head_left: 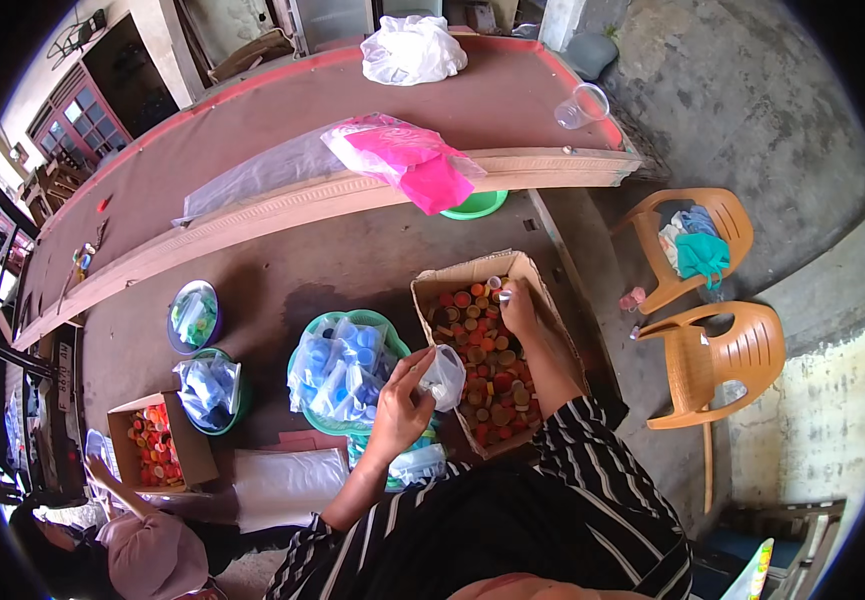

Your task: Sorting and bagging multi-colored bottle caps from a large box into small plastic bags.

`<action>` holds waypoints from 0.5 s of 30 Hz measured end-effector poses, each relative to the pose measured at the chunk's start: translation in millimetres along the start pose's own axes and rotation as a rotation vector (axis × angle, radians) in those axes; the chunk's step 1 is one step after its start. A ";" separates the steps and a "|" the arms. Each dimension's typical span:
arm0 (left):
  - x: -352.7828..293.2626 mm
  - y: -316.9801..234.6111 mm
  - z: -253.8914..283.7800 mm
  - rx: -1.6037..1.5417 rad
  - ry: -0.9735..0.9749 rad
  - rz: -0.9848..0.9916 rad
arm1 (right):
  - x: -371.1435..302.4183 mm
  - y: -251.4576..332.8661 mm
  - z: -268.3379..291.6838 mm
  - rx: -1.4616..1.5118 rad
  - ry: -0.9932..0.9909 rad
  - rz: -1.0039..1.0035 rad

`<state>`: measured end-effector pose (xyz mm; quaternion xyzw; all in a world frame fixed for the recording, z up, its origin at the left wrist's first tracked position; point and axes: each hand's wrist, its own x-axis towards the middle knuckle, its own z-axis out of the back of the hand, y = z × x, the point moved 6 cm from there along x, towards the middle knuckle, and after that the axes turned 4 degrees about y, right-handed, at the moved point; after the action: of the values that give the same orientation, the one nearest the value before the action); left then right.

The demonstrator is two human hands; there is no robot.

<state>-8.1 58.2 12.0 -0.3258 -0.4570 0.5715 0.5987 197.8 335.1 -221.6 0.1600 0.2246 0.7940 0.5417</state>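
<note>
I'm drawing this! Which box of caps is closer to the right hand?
The box on the right: the right hand is over its caps. The other box stands far left, away from that hand.

Caps (497, 385) lie in the box (474, 272) (basin (389, 328) to its left)

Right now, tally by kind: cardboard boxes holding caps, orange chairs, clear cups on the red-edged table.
Cardboard boxes: 2
Orange chairs: 2
Clear cup: 1
Total: 5
</note>
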 end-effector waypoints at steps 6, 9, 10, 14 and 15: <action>19.2 2.3 -3.7 0.004 0.003 -0.044 | 4.3 44.0 38.4 -0.094 -0.074 -0.049; 13.4 3.5 -0.5 0.018 -0.022 -0.066 | 7.9 61.9 36.5 -0.129 -0.006 -0.045; 14.7 1.9 -2.2 0.008 -0.011 -0.063 | 11.6 48.0 33.4 -0.135 -0.012 -0.055; 15.6 0.5 -5.2 -0.006 -0.005 -0.057 | 7.3 27.1 40.8 -0.025 -0.199 -0.028; 13.5 1.8 -5.2 -0.010 -0.013 -0.049 | 1.1 28.0 45.0 0.078 -0.221 -0.031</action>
<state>-5.0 72.4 10.8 -0.3138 -0.4715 0.5563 0.6081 197.7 335.6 -168.6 0.2642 0.1968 0.7536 0.5688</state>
